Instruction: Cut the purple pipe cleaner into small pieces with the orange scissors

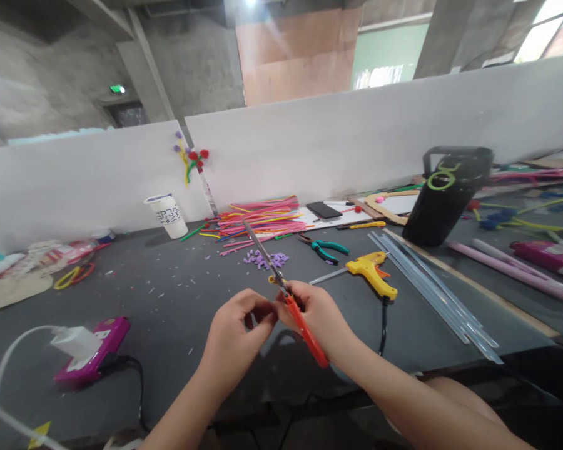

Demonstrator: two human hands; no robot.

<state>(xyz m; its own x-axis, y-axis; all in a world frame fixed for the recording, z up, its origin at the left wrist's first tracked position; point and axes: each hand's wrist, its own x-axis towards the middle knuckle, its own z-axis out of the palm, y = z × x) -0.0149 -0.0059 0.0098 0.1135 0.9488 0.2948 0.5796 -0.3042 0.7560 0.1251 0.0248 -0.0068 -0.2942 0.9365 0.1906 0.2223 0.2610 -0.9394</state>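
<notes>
Head view: over a dark grey table (pixel 169 331), the right hand (pixel 323 310) grips orange-handled scissors (pixel 296 312), blades pointing away. Close beside it, the left hand (pixel 237 334) has fingertips drawn together; I cannot tell what they hold. Purple bits (pixel 281 257) lie beyond.

Nothing reads clearly for you here! Up to your left glows a green sign (pixel 117 89), its lettering too blurred to call. Down on your bench (pixel 169 331), the white cup (pixel 171 226) shows dark squiggles (pixel 167 214), no word among them, and any print on the magenta power strip (pixel 117 330) is too small.
</notes>
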